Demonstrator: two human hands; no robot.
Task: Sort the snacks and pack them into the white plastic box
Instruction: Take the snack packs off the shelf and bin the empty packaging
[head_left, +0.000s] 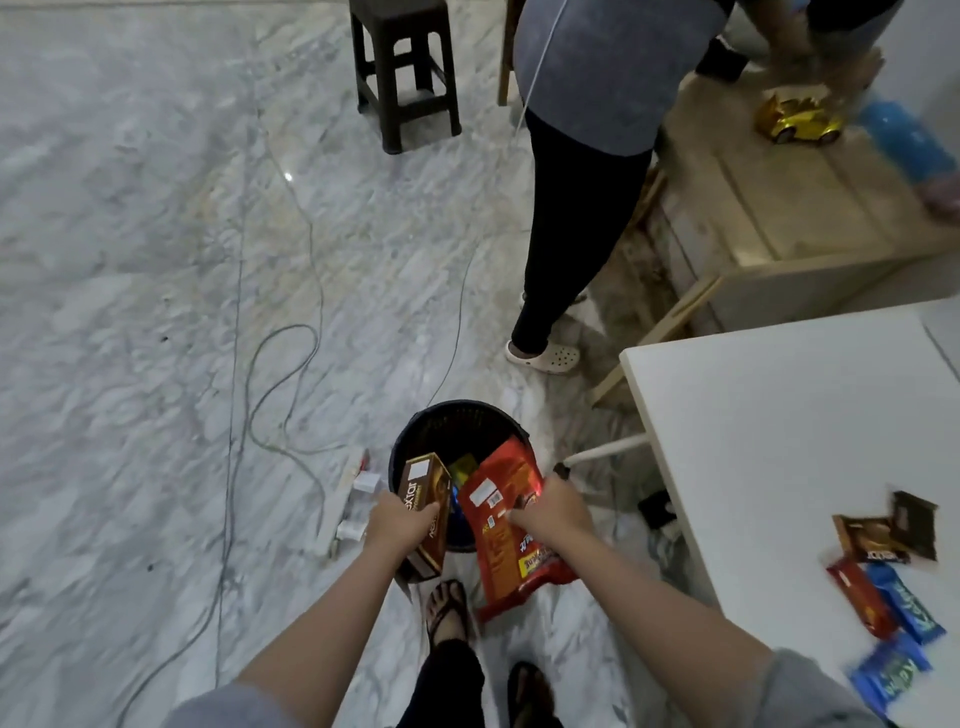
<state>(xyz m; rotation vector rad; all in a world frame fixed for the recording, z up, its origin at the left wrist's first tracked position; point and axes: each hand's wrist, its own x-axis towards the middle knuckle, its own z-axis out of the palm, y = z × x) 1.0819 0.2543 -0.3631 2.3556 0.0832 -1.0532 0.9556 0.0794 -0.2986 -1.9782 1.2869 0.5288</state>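
Your left hand (397, 522) curls round one brown snack box (425, 512); your right hand (553, 512) pinches one red snack bag (506, 525), both over the black bin (457, 421). Five wrapped snacks (883, 577) lie on the white table (769, 405) at right. Beyond, cables (280, 374), a second person's leg (566, 234), one dark stool (405, 67).

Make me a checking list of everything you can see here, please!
Surface: white table, marble floor.
Job's things: brown box and red bag over the black bin; small snack packs on the table; white box not seen.
Clutter: power strip, gold toy car.
Grips: left hand holds the brown box, right hand the red bag.
Cables: grey cables loop on floor.
Surroundings: dark stool, another person's leg.
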